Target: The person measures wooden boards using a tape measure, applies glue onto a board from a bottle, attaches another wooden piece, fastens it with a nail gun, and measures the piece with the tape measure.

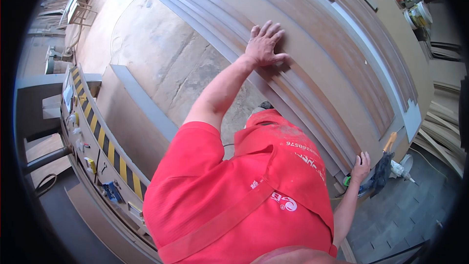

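Note:
My left hand (266, 46) lies with fingers spread on a bundle of long brown strips (312, 95), arm stretched out across them. The strips run side by side along the near edge of a large worktable. At their near right end is my right hand (360, 167), its fingers extended at the table's corner. Just beside its thumb side shows a small green object (347, 181), partly hidden; I cannot make out what it is. Close to that hand, a dark pouch (378, 173) with an orange-handled tool (390, 142) hangs at the table corner.
More long brown boards (342, 68) lie farther across the table. A white-tipped tube (403, 171) sits beyond the pouch. To my left stands a bench with a yellow-and-black striped edge (105, 139). Stacked panels (442, 132) lean at the far right; a tub (420, 15) stands behind.

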Demonstrator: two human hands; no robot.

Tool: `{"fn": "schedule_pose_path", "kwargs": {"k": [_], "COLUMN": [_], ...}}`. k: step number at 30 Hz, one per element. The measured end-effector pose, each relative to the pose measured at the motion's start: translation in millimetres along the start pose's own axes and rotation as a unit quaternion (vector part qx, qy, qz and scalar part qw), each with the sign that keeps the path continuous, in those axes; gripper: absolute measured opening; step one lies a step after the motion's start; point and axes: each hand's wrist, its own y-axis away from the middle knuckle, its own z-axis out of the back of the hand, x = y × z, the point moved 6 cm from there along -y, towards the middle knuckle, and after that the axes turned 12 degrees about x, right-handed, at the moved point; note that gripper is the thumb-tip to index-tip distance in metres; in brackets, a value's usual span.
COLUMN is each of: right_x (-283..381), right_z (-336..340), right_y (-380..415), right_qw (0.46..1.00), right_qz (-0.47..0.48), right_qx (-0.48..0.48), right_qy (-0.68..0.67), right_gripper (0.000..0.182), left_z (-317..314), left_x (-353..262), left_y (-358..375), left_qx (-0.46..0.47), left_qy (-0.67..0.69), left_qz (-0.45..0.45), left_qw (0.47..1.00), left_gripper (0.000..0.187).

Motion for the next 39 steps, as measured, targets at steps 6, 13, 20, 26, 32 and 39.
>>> {"fn": "schedule_pose_path", "kwargs": {"k": [6, 13, 20, 26, 32, 39], "right_x": [1, -1, 1, 1, 1, -2], "right_z": [3, 2, 3, 1, 1, -1], "right_y": [-2, -3, -1, -1, 0, 0], "right_qw": [1.0, 1.0, 1.0, 0.999, 1.0, 1.0], "right_qz": [-0.002, -0.011, -0.01, -0.013, -0.017, -0.016], "right_qx": [0.008, 0.016, 0.016, 0.018, 0.017, 0.011], "right_qy": [-0.008, -0.006, 0.01, 0.025, 0.017, -0.005], "right_gripper": [0.031, 0.031, 0.032, 0.032, 0.032, 0.032], "left_z": [25, 37, 37, 42, 41, 38], "left_x": [-14, -32, -36, -37, -37, -36], "left_y": [-26, -49, -52, -50, -51, -51], "left_qx": [0.087, 0.186, 0.18, 0.164, 0.162, 0.138], "left_qy": [0.02, -0.05, -0.065, -0.054, -0.047, -0.047], "left_qz": [-0.165, -0.148, -0.18, -0.191, -0.194, -0.197], "left_qw": [0.982, 0.97, 0.965, 0.966, 0.966, 0.97], "left_gripper": [0.132, 0.146, 0.145, 0.14, 0.137, 0.13]}}
